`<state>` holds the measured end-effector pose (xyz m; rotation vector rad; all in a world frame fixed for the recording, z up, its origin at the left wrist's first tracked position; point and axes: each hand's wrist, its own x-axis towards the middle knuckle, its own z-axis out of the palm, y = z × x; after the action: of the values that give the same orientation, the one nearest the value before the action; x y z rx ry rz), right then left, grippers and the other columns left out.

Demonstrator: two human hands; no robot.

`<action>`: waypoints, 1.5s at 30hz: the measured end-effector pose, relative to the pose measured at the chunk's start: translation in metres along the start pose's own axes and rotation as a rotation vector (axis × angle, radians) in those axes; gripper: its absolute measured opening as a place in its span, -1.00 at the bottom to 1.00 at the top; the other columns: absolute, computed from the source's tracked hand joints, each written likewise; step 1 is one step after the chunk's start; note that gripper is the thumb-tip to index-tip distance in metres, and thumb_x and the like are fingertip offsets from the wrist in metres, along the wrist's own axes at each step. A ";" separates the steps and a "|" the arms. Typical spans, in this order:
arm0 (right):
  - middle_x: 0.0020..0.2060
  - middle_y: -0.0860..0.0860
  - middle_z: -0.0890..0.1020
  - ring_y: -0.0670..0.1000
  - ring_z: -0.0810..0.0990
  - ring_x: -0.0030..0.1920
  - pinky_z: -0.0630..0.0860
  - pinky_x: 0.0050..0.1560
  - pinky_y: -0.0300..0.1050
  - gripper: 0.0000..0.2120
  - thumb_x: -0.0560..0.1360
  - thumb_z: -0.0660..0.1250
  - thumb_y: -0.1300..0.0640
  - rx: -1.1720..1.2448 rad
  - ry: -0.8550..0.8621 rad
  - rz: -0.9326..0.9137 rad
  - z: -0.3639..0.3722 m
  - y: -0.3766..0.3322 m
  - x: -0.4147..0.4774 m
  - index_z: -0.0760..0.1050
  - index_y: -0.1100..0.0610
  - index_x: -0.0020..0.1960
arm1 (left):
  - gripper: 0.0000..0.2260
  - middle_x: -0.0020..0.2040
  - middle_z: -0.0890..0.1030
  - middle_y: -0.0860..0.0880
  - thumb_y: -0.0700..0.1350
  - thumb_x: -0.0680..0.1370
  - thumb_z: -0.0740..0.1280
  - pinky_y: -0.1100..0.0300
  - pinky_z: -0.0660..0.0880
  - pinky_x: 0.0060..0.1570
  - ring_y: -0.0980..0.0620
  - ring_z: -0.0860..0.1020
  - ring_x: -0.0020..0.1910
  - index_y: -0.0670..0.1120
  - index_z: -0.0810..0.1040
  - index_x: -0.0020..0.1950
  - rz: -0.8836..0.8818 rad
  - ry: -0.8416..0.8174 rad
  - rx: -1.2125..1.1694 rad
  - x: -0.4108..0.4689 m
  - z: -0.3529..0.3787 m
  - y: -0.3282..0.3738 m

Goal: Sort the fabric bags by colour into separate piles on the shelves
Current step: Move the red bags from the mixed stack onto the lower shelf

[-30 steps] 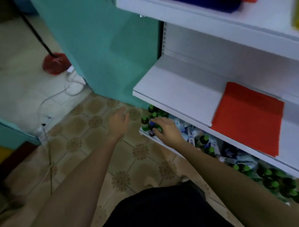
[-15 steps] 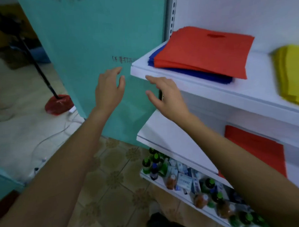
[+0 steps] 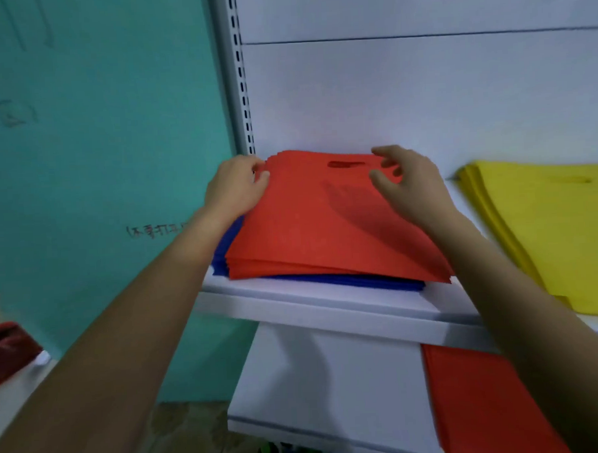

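Fingers of left hand point(image 3: 236, 189) pinch the red bags' point(image 3: 311, 232) far corner; right hand point(image 3: 407, 184) fingers spread just above. Beneath the fingers red lies on blue bags point(image 3: 344, 281), unsorted. The yellow pile point(image 3: 548, 236) rightward and lower red pile point(image 3: 476, 400) look settled.

The upper shelf point(image 3: 328, 312) carries blue bags point(image 3: 361, 280) under a red stack point(image 3: 325, 225), with yellow bags point(image 3: 548, 232) beside them. The lower shelf point(image 3: 314, 379) holds a red bag point(image 3: 487, 406).
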<state>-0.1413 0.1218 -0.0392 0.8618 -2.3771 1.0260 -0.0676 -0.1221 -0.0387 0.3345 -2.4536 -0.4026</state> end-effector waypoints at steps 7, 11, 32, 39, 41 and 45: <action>0.15 0.24 0.52 0.21 0.46 0.19 0.37 0.20 0.00 -0.61 0.47 0.33 0.02 -0.100 -0.033 0.338 0.007 0.041 -0.001 0.47 0.12 0.26 | -0.59 0.18 0.57 -0.11 0.15 0.52 0.26 0.04 0.44 0.16 -0.10 0.49 0.19 -0.14 0.57 0.16 -0.071 -0.276 0.074 0.035 0.031 -0.006; 0.12 0.19 0.54 0.14 0.49 0.15 0.37 0.16 -0.05 -0.64 0.46 0.35 0.01 -0.091 -0.027 0.406 0.011 0.046 -0.006 0.50 0.13 0.21 | -0.58 0.16 0.58 -0.10 0.15 0.48 0.33 0.09 0.42 0.10 -0.08 0.50 0.17 -0.16 0.58 0.13 -0.060 -0.312 0.040 0.045 0.037 -0.003; -0.12 0.06 0.47 0.03 0.44 -0.17 0.25 -0.22 -0.26 -0.58 0.44 0.40 0.24 -0.075 0.139 0.346 0.011 0.051 -0.018 0.43 0.20 0.27 | -0.79 -0.10 0.58 -0.05 0.03 0.48 0.38 0.10 0.46 0.03 -0.10 0.54 0.06 -0.10 0.54 -0.20 -0.169 -0.285 -0.262 0.043 0.054 -0.012; -0.15 0.04 0.48 -0.20 0.41 -0.31 0.31 -0.29 -0.44 -0.57 0.45 0.37 0.24 0.020 0.156 0.378 0.009 0.056 -0.018 0.41 0.09 0.29 | -0.76 0.11 0.58 -0.07 -0.05 0.46 0.41 0.01 0.46 0.15 -0.05 0.53 0.12 -0.12 0.60 0.08 -0.211 -0.268 -0.429 0.045 0.057 -0.016; -0.22 0.02 0.49 -0.23 0.43 -0.36 0.32 -0.32 -0.47 -0.63 0.46 0.34 0.29 0.006 0.183 0.348 0.007 0.054 -0.019 0.47 0.11 0.25 | -0.88 0.02 0.61 -0.04 -0.09 0.48 0.39 0.09 0.47 0.06 0.00 0.54 0.04 -0.10 0.61 -0.02 -0.175 -0.227 -0.432 0.045 0.059 -0.017; -0.14 0.02 0.65 -0.13 0.51 -0.21 0.36 -0.18 -0.31 -0.72 0.47 0.23 0.39 -0.105 0.173 0.234 0.000 0.041 -0.021 0.61 0.16 0.06 | -0.95 -0.09 0.60 -0.02 -0.11 0.50 0.35 0.12 0.41 0.03 -0.04 0.51 0.06 -0.08 0.57 -0.10 0.011 -0.149 -0.345 0.041 0.055 -0.018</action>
<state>-0.1535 0.1518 -0.0715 0.4458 -2.3965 1.0070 -0.1306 -0.1404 -0.0651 0.1483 -2.4675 -0.8585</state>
